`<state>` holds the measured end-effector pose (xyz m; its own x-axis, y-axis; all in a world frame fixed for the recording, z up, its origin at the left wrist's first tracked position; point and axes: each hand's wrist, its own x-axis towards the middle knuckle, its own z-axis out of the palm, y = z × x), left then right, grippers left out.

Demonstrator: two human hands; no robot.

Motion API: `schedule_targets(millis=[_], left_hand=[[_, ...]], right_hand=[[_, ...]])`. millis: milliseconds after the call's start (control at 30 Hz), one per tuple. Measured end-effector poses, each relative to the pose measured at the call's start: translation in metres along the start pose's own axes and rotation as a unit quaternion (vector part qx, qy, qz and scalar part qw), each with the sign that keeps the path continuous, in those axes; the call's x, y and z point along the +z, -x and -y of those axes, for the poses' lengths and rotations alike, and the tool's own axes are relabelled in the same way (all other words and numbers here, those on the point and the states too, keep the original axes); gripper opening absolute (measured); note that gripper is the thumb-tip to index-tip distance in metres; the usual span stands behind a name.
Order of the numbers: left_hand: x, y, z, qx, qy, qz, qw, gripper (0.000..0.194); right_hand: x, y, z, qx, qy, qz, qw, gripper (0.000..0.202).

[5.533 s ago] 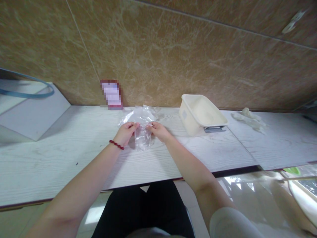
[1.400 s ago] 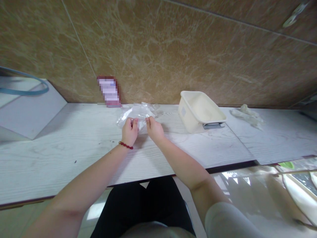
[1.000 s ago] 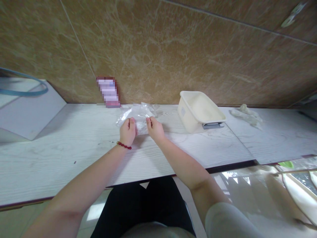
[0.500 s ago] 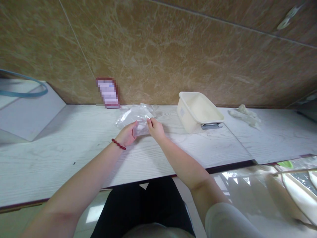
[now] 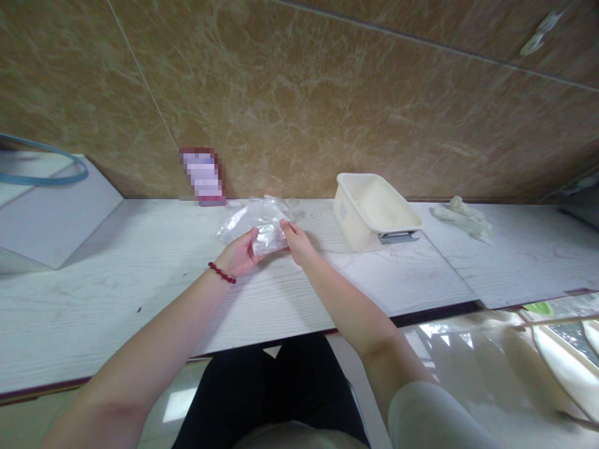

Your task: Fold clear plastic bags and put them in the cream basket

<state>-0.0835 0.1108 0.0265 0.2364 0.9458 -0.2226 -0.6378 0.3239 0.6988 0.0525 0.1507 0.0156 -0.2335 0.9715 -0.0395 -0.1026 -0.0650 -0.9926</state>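
Observation:
Between my two hands a clear plastic bag [image 5: 269,241] is held just above the table, its surface crinkled and shiny. My left hand [image 5: 242,254], with a red bead bracelet [image 5: 221,272] at the wrist, grips its left side, thumb on top. At the right edge my right hand [image 5: 297,242] pinches it, with fingers underneath. Whether anything lies inside the bag I cannot tell. Just behind it, more clear plastic bags [image 5: 243,216] lie loosely spread on the table near the wall.
A cream plastic bin [image 5: 352,218] with a grey handle stands to the right. Beyond it lies a crumpled pale glove-like item [image 5: 463,219]. A blurred phone-like object [image 5: 204,177] leans against the wall. A white box [image 5: 60,215] with a blue strap [image 5: 51,181] sits left.
My right hand has shifted slightly right, its fingers now under the bag's edge. The held bag looks more spread out and faces up more. My left hand has barely moved.

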Motion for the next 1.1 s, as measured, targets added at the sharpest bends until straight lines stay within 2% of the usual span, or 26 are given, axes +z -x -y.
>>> schedule_targets(millis=[133, 267, 400, 567, 667, 900, 1100], left_hand=[[0.0, -0.001, -0.002, 0.009, 0.001, -0.003, 1.0, 0.037], [0.002, 0.001, -0.004, 0.007, -0.016, -0.032, 0.999, 0.034], [-0.001, 0.0, -0.005, -0.014, -0.037, -0.031, 0.999, 0.035], [-0.007, -0.003, -0.005, -0.021, -0.042, -0.017, 0.999, 0.035], [-0.006, -0.004, -0.005, -0.016, -0.032, -0.011, 0.999, 0.035], [-0.003, -0.003, -0.009, -0.011, -0.02, -0.049, 0.999, 0.041], [-0.013, -0.011, -0.009, -0.01, -0.014, -0.021, 1.0, 0.042]], right_hand=[[-0.003, -0.001, 0.0, 0.039, -0.067, 0.067, 0.995, 0.036], [-0.006, -0.005, -0.005, 0.031, -0.062, 0.101, 0.992, 0.035], [-0.008, -0.006, -0.007, 0.021, -0.082, 0.126, 0.988, 0.035], [-0.007, -0.001, -0.001, 0.064, -0.108, 0.149, 0.981, 0.034], [-0.007, 0.0, 0.0, 0.08, -0.119, 0.134, 0.98, 0.03], [-0.011, -0.006, -0.002, 0.095, -0.116, 0.085, 0.985, 0.026], [-0.02, -0.005, 0.014, 0.088, -0.094, 0.032, 0.991, 0.026]])
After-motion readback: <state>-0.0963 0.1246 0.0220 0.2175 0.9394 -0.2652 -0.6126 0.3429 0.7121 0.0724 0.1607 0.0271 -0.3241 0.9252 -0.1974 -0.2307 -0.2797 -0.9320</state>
